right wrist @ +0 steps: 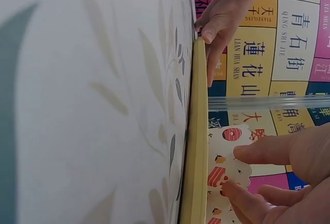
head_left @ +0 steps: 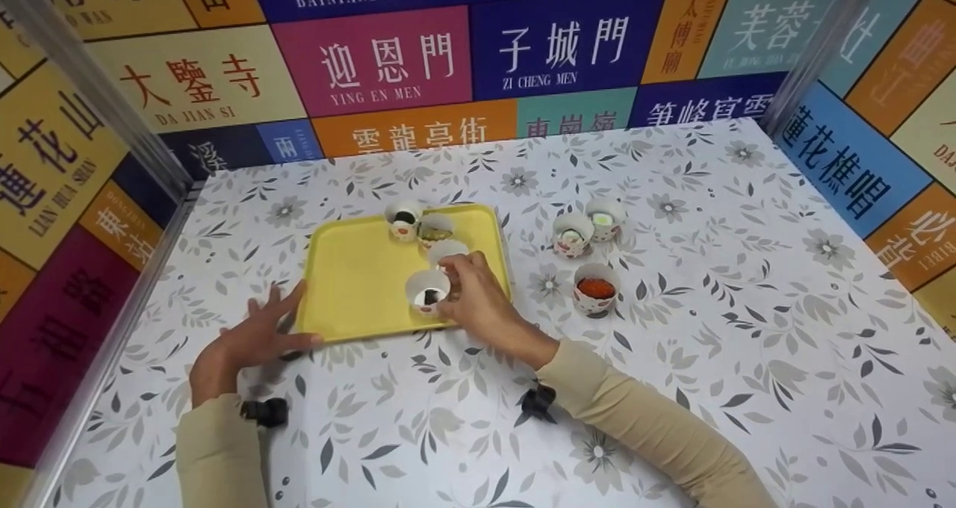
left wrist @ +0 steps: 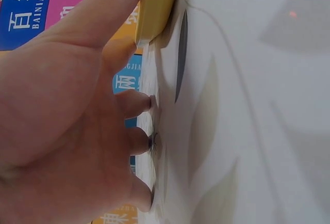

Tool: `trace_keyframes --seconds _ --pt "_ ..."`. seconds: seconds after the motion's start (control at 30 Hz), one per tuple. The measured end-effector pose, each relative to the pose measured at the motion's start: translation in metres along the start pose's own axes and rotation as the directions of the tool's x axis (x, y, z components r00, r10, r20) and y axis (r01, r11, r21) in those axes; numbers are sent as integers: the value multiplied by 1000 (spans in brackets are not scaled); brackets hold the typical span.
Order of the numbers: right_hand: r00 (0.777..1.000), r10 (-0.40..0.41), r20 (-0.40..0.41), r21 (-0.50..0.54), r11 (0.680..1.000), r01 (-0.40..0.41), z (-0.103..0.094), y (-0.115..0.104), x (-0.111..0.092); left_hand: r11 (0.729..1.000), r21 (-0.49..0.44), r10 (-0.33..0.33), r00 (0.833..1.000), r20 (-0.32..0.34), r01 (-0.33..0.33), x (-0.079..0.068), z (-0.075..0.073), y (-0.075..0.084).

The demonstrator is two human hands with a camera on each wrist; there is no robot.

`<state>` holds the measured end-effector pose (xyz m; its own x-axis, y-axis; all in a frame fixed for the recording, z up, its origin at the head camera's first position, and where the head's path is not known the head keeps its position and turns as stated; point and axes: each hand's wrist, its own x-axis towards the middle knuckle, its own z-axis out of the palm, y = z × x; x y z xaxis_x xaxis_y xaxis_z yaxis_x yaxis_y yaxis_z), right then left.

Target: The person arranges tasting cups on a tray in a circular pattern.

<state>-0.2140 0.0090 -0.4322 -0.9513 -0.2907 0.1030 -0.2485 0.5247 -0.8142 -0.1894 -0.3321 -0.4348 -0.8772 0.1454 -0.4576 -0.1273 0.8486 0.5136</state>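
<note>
A yellow tray (head_left: 355, 273) lies flat against the left hand (head_left: 258, 332); on it, a patterned paper cup (head_left: 418, 290) (dark contents) stands upright at the right hand (head_left: 484, 299).

The right hand (right wrist: 278, 182) seems to touch a printed cup (right wrist: 216, 168); the left hand (right wrist: 225, 18) touches the yellow tray (right wrist: 197, 126).

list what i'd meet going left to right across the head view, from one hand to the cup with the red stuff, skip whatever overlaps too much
Left hand → bare left part of the yellow tray → front cup with dark contents → right hand → cup with orange-red contents
</note>
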Motion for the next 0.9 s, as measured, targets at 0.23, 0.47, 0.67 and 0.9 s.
trace_keyframes --seconds 0.23,0.47,0.67,0.9 --pt "999 -41 -16 17 999 41 0 1 2 1000 3 8 1000 2 -8 1 0 -1" --pt "998 -57 -14 -5 998 57 -1 0 3 1000 8 15 1000 -6 -15 1 1 -2" --pt "998 -55 -7 23 998 55 -4 -5 0 1000 -4 3 1000 -2 -3 2 1 0" --pt "997 -72 -10 97 993 73 -16 -19 -7 1000 -10 19 1000 -5 -20 0 1 0"
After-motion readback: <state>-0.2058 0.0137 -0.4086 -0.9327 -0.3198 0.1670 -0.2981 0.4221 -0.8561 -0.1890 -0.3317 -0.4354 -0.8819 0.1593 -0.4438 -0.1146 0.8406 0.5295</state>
